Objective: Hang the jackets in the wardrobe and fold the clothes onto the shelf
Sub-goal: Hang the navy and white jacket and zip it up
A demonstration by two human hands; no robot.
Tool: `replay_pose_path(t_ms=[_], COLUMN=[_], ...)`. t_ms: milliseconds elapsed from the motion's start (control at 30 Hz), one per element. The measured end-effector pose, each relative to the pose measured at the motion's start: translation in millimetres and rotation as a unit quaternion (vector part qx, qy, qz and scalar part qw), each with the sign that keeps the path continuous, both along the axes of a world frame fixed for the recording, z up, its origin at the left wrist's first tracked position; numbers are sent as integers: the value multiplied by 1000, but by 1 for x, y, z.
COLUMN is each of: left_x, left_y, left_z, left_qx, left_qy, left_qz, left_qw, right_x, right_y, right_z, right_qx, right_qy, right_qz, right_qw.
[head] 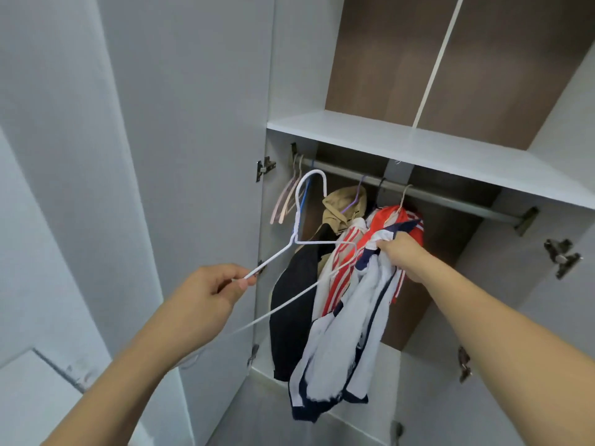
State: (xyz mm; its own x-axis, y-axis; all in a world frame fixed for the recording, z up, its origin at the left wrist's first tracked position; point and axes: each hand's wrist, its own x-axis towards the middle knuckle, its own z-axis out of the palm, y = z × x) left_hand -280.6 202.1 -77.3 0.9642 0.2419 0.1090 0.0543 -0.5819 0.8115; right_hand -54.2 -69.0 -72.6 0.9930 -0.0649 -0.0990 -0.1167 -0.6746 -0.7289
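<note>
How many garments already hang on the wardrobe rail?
3, perhaps more hidden: a tan hooded jacket at left, a black garment below it, and a red-and-white striped jacket at right.

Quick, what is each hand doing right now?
Left hand: closed, pinching one end of the white hanger.
Right hand: closed, gripping the white and navy jacket.

White hanger [302, 217], white jacket [351, 320] with navy trim, red-and-white striped jacket [341, 268], black garment [293, 304].
</note>
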Motion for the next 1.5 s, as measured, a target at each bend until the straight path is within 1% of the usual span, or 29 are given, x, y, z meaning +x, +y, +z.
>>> replay_pose_path(t_ms=[133,233,333,467,600,700,867,1033,1167,1267,1400,1500], left_x=[-32,-45,-59,-79,-97,-107,-115,-115,-116,-113,-108,-98], left_y=[23,32,30,32,46,48,43,40,53,63,65,62], left_z=[8,13,16,25,41,53,66,64,60,64,64,59], left_qx=[10,12,-6,12,17,21,32,32,32,26,34,36], left_qy=[11,20,29,30,18,14,16,5,10,-1,-19,-8], left_qz=[-16,-30,-50,-61,-49,-60,-81,-76,-67,-47,-45,-51], left_qw=[1000,999,998,998,998,998,996,997,997,999,998,998], right_x=[-31,-50,-68,-91,-106,-117,-123,-130,-136,-135,-136,-139], right_y=[2,6,13,17,13,17,22,27,28,24,23,27], right_z=[9,15,14,17,19,19,21,22,26,27,19,13], right_qx=[-37,-75,-81,-91,-79,-76,-64,-44,-44,-60,-49,-32], right_qy=[-61,-84,-94,-108,-101,-89,-100,-111,-128,-118,-112,-109], right_qz=[3,-8,-17,-11,-43,-55,-72,-50,-29,-31,-56,-33], right_qw=[997,994,992,990,991,992,990,992,990,991,991,993])
